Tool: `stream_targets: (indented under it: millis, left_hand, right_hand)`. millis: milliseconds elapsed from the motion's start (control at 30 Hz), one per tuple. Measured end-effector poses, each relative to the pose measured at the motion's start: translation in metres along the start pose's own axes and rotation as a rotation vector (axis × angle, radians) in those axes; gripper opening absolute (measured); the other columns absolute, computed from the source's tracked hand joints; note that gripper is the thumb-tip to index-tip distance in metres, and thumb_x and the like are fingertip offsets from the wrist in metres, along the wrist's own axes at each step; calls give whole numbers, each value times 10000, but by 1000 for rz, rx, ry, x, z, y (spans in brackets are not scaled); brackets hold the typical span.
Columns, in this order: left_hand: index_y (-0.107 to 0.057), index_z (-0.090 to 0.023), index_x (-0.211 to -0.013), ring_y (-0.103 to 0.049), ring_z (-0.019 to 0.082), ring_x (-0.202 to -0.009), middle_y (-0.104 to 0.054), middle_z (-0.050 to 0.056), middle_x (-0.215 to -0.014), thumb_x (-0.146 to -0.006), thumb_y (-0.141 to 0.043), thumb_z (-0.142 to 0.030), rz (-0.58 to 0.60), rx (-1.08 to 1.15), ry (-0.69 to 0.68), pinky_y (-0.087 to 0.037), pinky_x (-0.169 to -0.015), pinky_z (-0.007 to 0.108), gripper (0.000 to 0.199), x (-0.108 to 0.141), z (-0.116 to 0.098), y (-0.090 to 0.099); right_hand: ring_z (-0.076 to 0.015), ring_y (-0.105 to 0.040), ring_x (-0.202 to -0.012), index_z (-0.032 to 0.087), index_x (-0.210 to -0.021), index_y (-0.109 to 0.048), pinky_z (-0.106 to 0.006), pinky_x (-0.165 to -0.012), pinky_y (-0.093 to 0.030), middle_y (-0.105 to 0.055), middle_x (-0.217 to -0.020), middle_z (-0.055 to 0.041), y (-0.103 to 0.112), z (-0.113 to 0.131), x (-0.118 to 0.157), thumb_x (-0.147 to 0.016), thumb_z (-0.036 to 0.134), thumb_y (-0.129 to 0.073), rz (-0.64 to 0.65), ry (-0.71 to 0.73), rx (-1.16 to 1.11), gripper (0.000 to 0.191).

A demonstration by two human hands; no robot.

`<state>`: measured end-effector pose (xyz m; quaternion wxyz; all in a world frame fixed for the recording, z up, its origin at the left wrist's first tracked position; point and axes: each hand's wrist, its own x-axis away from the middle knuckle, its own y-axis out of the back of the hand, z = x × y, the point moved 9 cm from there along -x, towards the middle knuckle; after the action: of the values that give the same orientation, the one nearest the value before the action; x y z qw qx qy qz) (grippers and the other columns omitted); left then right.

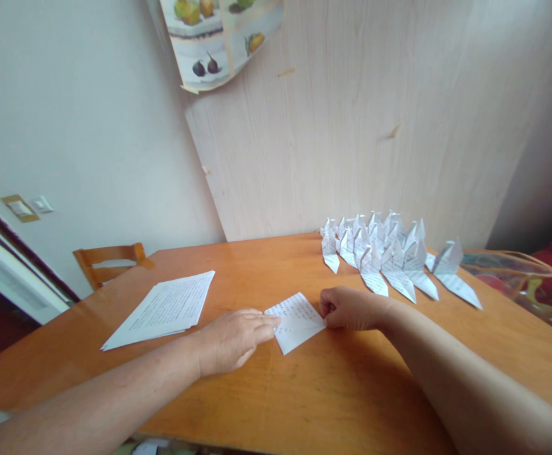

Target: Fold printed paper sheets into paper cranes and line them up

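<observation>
A small folded sheet of printed paper (299, 322) lies on the wooden table in front of me, one corner pointing towards me. My left hand (240, 338) rests flat at its left corner, fingers stretched out and fingertips on the paper. At the right corner, my right hand (349, 308) has its fingers curled and pinches the paper's edge. The right fingertips are partly hidden by the hand itself.
Several folded paper figures (394, 259) stand in rows at the back right of the table (276, 404). A stack of printed sheets (169, 306) lies to the left. Behind are a wooden chair (109, 254) and a panel with a fruit picture (209, 41).
</observation>
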<state>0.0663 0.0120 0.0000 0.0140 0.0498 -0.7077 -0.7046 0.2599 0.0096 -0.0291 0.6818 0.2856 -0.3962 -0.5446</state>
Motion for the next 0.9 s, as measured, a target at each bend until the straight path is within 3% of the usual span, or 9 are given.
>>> stream_targets:
  millis: [100, 333, 567, 733, 900]
  left_hand:
    - [-542, -231, -1323, -621, 204, -1185, -646, 55, -1326, -732, -441, 54, -26, 72, 97, -486, -1029, 379, 664, -1, 5, 2]
    - [-659, -232, -1082, -652, 171, -963, -708, 23, -1032, -943, -485, -165, -190, 238, 353, -521, -873, 315, 233, -9, 23, 6]
    - [-706, -218, -1016, -615, 185, -931, -684, 36, -953, -884, -596, -184, -232, 254, 343, -500, -829, 316, 175, -23, 30, -2]
    - [-717, -204, -902, -594, 184, -868, -643, 31, -862, -842, -618, -172, -219, 217, 420, -486, -776, 305, 120, -29, 38, 2]
    - [-691, -203, -883, -560, 210, -939, -624, 46, -923, -780, -529, -41, -132, 176, 380, -453, -813, 323, 251, -42, 23, 6]
  right_hand:
    - [-146, -570, -666, 203, -817, -638, -230, -517, -321, -652, -746, 11, 0, 0, 0, -661, 167, -620, 1, 4, 3, 162]
    - [-150, -579, -680, 201, -853, -650, -230, -525, -329, -664, -775, 1, 0, -1, -2, -666, 178, -624, -3, 1, 10, 190]
    - [-147, -558, -661, 204, -805, -645, -234, -510, -320, -643, -737, 11, 0, 2, 0, -656, 175, -614, -7, 10, 21, 155]
    - [-146, -556, -662, 203, -810, -643, -235, -511, -321, -642, -740, 11, 1, 3, 1, -659, 174, -615, -7, 6, 25, 157]
    - [-140, -551, -647, 199, -803, -636, -233, -503, -313, -632, -720, 15, 1, 4, 0, -662, 169, -612, -7, 8, 31, 146]
